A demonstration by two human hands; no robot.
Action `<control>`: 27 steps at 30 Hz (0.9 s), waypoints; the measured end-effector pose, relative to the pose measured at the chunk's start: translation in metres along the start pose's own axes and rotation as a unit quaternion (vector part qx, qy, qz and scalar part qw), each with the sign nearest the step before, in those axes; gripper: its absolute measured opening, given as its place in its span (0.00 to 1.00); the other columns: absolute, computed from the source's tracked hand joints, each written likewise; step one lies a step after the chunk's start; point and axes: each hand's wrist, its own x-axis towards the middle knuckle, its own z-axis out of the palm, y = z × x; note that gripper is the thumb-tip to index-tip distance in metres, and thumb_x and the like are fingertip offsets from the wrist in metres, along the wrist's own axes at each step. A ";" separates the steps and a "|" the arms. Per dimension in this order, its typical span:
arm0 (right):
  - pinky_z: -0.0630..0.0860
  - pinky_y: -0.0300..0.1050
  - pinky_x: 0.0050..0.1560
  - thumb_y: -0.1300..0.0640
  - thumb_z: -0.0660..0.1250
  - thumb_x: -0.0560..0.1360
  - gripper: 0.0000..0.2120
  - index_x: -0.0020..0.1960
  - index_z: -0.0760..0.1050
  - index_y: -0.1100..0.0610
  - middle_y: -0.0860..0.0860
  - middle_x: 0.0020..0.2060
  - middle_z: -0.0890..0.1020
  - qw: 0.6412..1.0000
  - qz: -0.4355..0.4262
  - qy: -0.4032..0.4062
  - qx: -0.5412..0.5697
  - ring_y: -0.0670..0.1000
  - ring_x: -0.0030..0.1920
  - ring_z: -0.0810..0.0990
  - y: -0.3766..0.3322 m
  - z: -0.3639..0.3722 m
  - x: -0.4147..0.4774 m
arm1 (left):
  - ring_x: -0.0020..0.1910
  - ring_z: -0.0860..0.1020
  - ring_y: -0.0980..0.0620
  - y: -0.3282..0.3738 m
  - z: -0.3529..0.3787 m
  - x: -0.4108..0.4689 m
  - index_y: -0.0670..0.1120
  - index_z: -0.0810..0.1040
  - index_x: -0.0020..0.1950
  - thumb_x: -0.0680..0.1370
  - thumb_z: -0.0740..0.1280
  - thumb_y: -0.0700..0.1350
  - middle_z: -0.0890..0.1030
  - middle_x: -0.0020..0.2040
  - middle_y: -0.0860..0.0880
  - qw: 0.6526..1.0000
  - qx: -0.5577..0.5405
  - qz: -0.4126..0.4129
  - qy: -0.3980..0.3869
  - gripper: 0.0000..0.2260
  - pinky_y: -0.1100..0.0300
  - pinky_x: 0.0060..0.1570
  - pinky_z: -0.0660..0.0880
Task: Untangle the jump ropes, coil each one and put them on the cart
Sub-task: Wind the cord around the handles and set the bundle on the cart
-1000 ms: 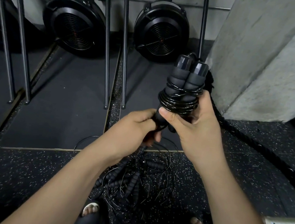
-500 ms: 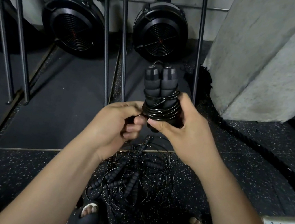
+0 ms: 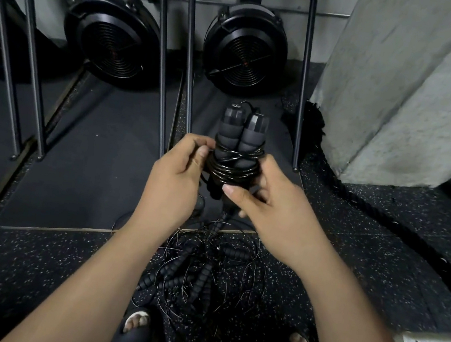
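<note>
Above tangled ropes, coiled jump rope clutched by left hand, right hand

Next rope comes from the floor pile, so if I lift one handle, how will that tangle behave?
Probably floppy: in the tangled pile thin cords loop loosely across each other, so neighbouring ropes would likely drag along. Likely light, given thin cords and foam handles. Their ribbing should resist slipping.
</note>
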 end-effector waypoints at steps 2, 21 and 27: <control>0.81 0.53 0.63 0.41 0.71 0.81 0.19 0.69 0.71 0.38 0.37 0.59 0.86 1.000 0.002 -0.008 0.002 0.41 0.59 0.84 -0.002 -0.001 0.000 | 0.46 0.83 0.42 0.004 0.000 -0.003 0.55 0.83 0.60 0.89 0.58 0.55 0.86 0.49 0.46 0.999 -0.031 -0.023 -0.012 0.14 0.35 0.52 0.81; 0.80 0.48 0.61 0.43 0.73 0.79 0.12 0.60 0.75 0.42 0.38 0.53 0.86 0.995 0.041 -0.007 0.092 0.38 0.55 0.84 -0.014 0.004 -0.003 | 0.59 0.86 0.49 0.024 -0.009 0.000 0.49 0.85 0.62 0.81 0.68 0.64 0.88 0.57 0.48 0.955 -0.238 -0.176 -0.036 0.22 0.47 0.68 0.76; 0.86 0.56 0.49 0.51 0.74 0.81 0.07 0.56 0.81 0.53 0.50 0.49 0.88 0.984 0.039 -0.018 0.172 0.54 0.51 0.88 -0.007 0.003 -0.001 | 0.51 0.87 0.51 0.022 -0.016 0.005 0.48 0.87 0.55 0.80 0.69 0.63 0.88 0.52 0.48 0.949 -0.256 -0.182 -0.032 0.20 0.50 0.57 0.79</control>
